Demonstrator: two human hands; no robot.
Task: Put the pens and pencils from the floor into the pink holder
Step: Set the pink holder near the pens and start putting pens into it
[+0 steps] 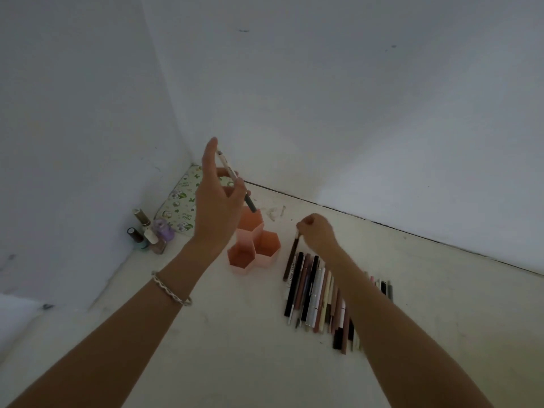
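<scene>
A pink holder made of several hexagonal cups stands on the pale floor near the room's corner. My left hand is raised above it and grips a white pen with a dark tip, the dark end pointing down at the tallest back cup. To the right, a row of several pens and pencils lies side by side on the floor. My right hand pinches the top end of a brown pencil at the left edge of that row; its lower end rests among the others.
Several nail polish bottles stand by the left wall. A floral patterned pouch lies in the corner behind the holder. White walls close in on the left and at the back. Bare floor stretches toward me.
</scene>
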